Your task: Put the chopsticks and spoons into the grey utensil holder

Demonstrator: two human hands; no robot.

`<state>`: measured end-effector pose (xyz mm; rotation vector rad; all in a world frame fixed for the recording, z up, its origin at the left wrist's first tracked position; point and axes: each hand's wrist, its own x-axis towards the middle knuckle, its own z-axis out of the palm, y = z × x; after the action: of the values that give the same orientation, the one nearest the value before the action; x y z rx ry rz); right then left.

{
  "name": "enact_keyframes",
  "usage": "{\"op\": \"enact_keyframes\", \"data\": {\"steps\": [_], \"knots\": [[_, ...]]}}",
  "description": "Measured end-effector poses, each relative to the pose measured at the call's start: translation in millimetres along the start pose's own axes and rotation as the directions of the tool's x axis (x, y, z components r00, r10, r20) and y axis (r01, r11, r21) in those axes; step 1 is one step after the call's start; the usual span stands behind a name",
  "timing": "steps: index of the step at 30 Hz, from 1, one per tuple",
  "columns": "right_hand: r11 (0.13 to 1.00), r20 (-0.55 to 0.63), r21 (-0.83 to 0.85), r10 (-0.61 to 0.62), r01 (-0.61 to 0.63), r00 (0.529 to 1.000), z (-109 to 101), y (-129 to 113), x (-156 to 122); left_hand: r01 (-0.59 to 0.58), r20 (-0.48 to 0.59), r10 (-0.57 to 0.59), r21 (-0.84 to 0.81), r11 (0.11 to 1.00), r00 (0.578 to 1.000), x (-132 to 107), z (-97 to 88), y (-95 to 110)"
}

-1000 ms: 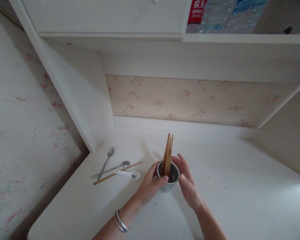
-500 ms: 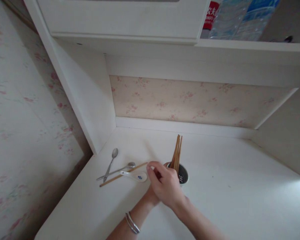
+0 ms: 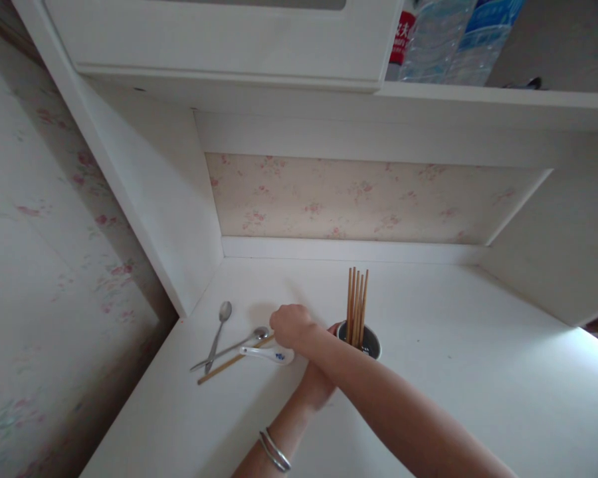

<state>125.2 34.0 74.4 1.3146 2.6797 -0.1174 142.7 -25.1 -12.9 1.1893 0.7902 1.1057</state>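
Note:
My right hand [image 3: 292, 325] reaches across to the left, its fingers curled down onto the right end of a loose wooden chopstick [image 3: 224, 365] lying on the white counter [image 3: 453, 372]. The right forearm crosses over my left hand [image 3: 317, 388], which is mostly hidden. A left fingertip shows at the rim of a small dark-lined cup [image 3: 372, 343], so the hand seems to grip it. Several wooden chopsticks [image 3: 357, 299] stand upright in the cup. Silver bangles [image 3: 275, 453] circle my left wrist.
A white ceramic spoon [image 3: 274, 356] and two metal spoons [image 3: 218, 328] [image 3: 232, 345] lie by the loose chopstick. A white side panel [image 3: 159, 199] bounds the counter's left. Water bottles [image 3: 448, 40] stand on the shelf above. Flowered wallpaper [image 3: 359, 196] backs the niche.
My right hand left the cup and moved left over my left hand to the loose chopstick. The cup's chopsticks now stand more upright.

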Motion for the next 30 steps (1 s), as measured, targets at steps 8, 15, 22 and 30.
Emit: {"op": "enact_keyframes", "data": {"steps": [8,15,22,30], "knots": [[0.999,0.039,-0.022,-0.030,0.031,0.999,11,1,5,-0.076,-0.019,0.077,0.049,0.996,0.997,1,-0.9,-1],[0.998,-0.029,0.004,-0.065,0.065,0.997,4,4,-4,-0.087,0.018,0.086,0.051,0.995,0.996,-8,-0.4,17],[0.990,-0.189,0.139,0.040,-0.014,0.981,-5,11,-15,-0.027,0.010,0.028,-0.102,0.994,1.000,-10,4.7,22],[0.842,-0.441,0.536,0.213,0.065,0.872,-17,-1,-21,-0.089,-0.002,0.090,0.121,0.989,0.996,-9,6.1,30]]}}
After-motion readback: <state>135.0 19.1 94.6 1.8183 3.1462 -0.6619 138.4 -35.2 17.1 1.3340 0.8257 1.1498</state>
